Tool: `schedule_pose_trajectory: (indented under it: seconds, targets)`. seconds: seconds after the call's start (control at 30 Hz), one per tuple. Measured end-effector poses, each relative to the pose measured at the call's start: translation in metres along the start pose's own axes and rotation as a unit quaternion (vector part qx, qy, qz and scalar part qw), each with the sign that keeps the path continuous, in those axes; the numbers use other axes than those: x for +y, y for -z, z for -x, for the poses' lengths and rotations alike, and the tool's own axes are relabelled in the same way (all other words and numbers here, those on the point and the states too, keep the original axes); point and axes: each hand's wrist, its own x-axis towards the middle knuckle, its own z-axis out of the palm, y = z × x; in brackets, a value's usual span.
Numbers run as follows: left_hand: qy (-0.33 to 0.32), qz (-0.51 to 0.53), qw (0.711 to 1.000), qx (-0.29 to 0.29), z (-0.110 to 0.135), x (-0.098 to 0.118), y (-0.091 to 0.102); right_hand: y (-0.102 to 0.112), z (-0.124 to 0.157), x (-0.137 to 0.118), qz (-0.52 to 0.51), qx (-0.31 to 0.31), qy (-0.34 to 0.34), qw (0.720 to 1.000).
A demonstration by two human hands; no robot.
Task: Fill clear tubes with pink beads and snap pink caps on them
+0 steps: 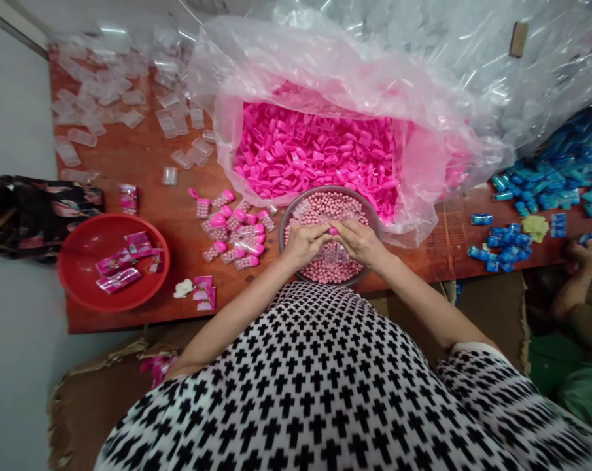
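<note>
My left hand [307, 244] and my right hand [359, 243] meet over a grey bowl [282, 219] of small pink beads [320, 269]. Between their fingertips is a pink cap [333, 231], with both hands closed on it; whether a container is attached beneath is hidden by the fingers. Several clear plastic containers [335, 254] lie among the beads. Left of the bowl is a pile of bead-filled containers with pink caps [237, 229]. Behind the bowl, a plastic-lined box holds a heap of loose pink caps [315, 154].
A red bowl [70, 281] with pink packets stands at the left, beside a dark floral bag [74, 203]. Clear containers [99, 91] are scattered at the back left. Blue pieces [509, 245] lie at the right, near another person's hands [587, 255].
</note>
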Motion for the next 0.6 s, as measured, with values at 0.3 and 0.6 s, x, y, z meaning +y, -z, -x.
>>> schedule_pose_trajectory:
  seconds: [0.3, 0.6]
  targets:
    - [0.206, 0.379, 0.897, 0.095, 0.003, 0.009, -0.015, 0.026, -0.003, -0.007, -0.493, 0.049, -0.221, 0.840]
    - [0.050, 0.165, 0.981, 0.083, 0.011, 0.007, -0.001, 0.010, 0.005, -0.011, -0.659, 0.105, -0.308, 0.678]
